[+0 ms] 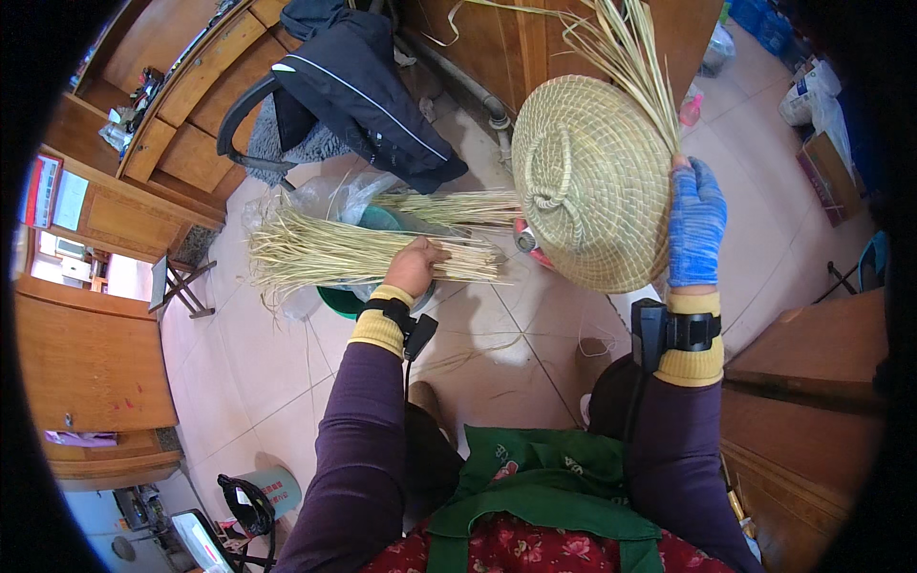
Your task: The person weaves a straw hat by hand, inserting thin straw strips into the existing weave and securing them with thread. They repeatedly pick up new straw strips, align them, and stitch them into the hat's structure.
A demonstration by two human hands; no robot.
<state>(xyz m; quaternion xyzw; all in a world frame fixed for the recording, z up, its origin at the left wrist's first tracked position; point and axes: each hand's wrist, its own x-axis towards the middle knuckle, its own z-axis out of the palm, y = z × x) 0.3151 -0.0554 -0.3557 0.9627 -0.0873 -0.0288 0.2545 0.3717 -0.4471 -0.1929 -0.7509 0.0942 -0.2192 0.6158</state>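
Observation:
In my right hand (696,222), which wears a blue knit glove, is the rim of a woven straw piece (594,186), round and domed with a coiled handle-like loop on its top. Long loose strands (637,64) stick out from its edge above that hand. My bare left hand (417,265) rests with its fingers on a bundle of dried straw stalks (322,247), which lies across a green bucket (340,301); whether it grips any stalks cannot be told. Behind lies a second straw bundle (458,208), partly hidden by the woven piece.
A chair with a dark jacket (358,93) stands behind the bundles. Clear plastic bags (358,193) hang about the bucket. A metal pipe (466,82) runs along the floor by a wooden panel (516,43). A lidless-looking pail (276,490) with a black bag stands lower left.

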